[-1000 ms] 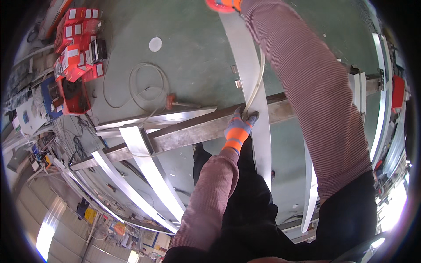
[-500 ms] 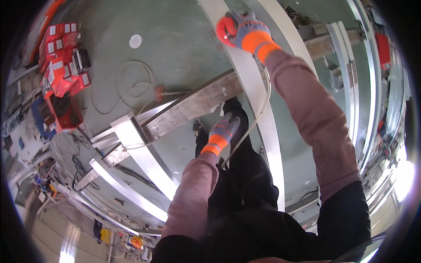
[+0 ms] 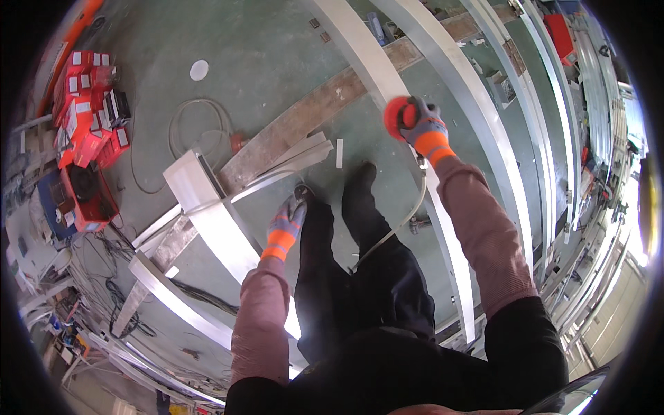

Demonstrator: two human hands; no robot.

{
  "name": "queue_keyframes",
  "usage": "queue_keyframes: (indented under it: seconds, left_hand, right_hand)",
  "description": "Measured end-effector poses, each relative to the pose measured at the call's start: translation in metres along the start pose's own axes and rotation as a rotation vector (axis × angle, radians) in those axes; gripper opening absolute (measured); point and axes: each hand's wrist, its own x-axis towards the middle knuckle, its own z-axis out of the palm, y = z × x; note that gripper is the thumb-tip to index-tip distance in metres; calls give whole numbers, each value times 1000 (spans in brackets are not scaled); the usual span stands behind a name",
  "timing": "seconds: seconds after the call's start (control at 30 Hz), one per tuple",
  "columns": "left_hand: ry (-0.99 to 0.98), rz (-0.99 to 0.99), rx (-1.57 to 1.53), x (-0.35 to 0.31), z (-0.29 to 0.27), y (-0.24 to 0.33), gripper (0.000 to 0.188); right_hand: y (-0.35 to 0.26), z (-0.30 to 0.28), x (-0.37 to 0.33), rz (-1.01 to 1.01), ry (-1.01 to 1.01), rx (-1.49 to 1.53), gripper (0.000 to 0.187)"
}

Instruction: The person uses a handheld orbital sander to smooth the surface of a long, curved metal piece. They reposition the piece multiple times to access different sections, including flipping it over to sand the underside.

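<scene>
My right hand (image 3: 427, 126), in a grey and orange glove, is closed around a round red air sander (image 3: 397, 119). The sander sits on a long silver metal profile (image 3: 370, 66), its underside hidden. A thin pale hose (image 3: 413, 211) runs from its back end toward my legs. My left hand (image 3: 288, 218), gloved alike, hangs with loosely stretched fingers and holds nothing. It is nearest to a broad shiny profile (image 3: 221, 235) on the left, apart from it.
A worn support beam (image 3: 297, 128) crosses under the profiles. More silver profiles (image 3: 443, 62) lie to the right. Stacked red boxes (image 3: 86, 124) and a red bin (image 3: 97, 200) stand at left. A coiled hose (image 3: 173, 131) and cables lie on the green floor.
My right hand has drawn the sander back along the profile toward me. My left hand has moved left and slightly nearer. The view has shifted, and both feet now show.
</scene>
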Motion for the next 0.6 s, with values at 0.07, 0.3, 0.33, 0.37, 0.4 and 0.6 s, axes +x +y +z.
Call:
queue_keyframes:
  seconds: [0.07, 0.3, 0.33, 0.37, 0.4, 0.6]
  left_hand:
    - [-23, -58, -18, -29, -1, -38, 56]
    - [-134, 90, 216, -90, 50, -15, 65]
    - [-142, 198, 280, -87, 60, 11, 65]
    - [-162, 303, 345, -85, 71, 39, 66]
    - [-138, 415, 426, -82, 82, 68, 68]
    - [-275, 978, 759, -44, 156, 256, 83]
  right_hand:
    - [27, 6, -26, 22, 66, -5, 79]
    - [143, 38, -125, 109, 182, 18, 77]
    - [158, 40, -141, 111, 172, 48, 78]
    - [178, 42, -159, 119, 155, 75, 79]
    - [200, 48, -174, 142, 151, 91, 80]
    - [323, 87, -276, 357, 189, 183, 87]
